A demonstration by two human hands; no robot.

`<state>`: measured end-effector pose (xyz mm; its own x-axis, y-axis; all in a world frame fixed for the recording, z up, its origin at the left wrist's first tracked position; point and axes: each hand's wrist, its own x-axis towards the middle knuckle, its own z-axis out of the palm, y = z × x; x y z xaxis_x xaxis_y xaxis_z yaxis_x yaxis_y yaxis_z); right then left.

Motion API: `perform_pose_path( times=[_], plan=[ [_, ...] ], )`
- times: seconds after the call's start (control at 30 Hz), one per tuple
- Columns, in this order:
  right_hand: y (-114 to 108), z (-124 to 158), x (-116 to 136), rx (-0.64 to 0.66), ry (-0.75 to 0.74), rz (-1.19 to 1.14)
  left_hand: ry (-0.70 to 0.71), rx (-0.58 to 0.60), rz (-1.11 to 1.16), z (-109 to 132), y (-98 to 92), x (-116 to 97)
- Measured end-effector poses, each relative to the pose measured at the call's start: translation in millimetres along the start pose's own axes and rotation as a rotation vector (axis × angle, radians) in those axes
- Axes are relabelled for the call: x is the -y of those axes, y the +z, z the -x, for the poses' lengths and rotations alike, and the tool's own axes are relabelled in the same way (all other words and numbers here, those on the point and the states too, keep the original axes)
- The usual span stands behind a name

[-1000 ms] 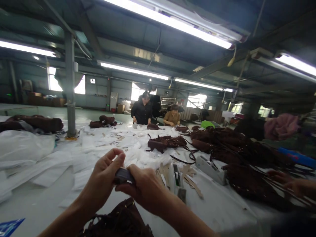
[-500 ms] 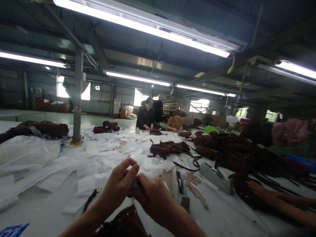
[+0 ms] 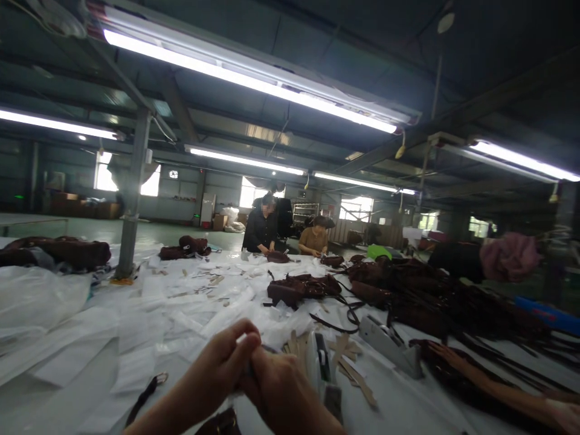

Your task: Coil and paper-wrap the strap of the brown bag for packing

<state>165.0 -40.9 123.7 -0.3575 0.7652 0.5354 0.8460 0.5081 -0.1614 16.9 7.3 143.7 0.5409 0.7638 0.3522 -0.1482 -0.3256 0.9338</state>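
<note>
My left hand (image 3: 222,368) and my right hand (image 3: 281,393) are pressed together low in the view, fingers pinched round a small dark piece that is almost hidden between them. Just below them a dark brown leather bag (image 3: 222,422) peeks in at the bottom edge, with a strap (image 3: 145,396) trailing left on the white table (image 3: 77,393). A white tape dispenser (image 3: 322,368) stands right beside my right hand.
Tan paper strips (image 3: 348,362) and a second dispenser (image 3: 389,344) lie to the right. Brown bags (image 3: 299,287) are heaped across the middle and right. A co-worker's hand (image 3: 448,356) reaches in at the right. Two people (image 3: 260,229) work at the far end. White sheets (image 3: 40,296) cover the left.
The view has tilted upward, so my hands and the bag sit lower in the picture. The small dark piece, plainly seen before, is now nearly covered by my closed fingers.
</note>
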Motion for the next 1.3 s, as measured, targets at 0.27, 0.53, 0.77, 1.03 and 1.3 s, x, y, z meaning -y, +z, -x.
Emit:
perform_pose_path(
  times=[0.27, 0.53, 0.77, 1.03, 1.3],
  plan=[
    [16, 2, 1, -0.109, 0.130, -0.262, -0.264, -0.452, 0.522, 0, 10.3, 20],
    [-3, 2, 1, 0.152, -0.074, -0.055, -0.092, 0.105, -0.096, 8, -8.5, 11],
    [17, -10, 14, -0.125, 0.130, -0.059, -0.172, -0.415, 0.632, -3, -0.5, 3],
    [17, -2, -12, 0.075, 0.009, 0.152, -0.033, 0.109, -0.146, 4, -14.5, 6],
    [-8, -32, 24, -0.118, 0.221, -0.243, 0.007, -0.409, 0.514, -8, -11.1, -26]
  ],
)
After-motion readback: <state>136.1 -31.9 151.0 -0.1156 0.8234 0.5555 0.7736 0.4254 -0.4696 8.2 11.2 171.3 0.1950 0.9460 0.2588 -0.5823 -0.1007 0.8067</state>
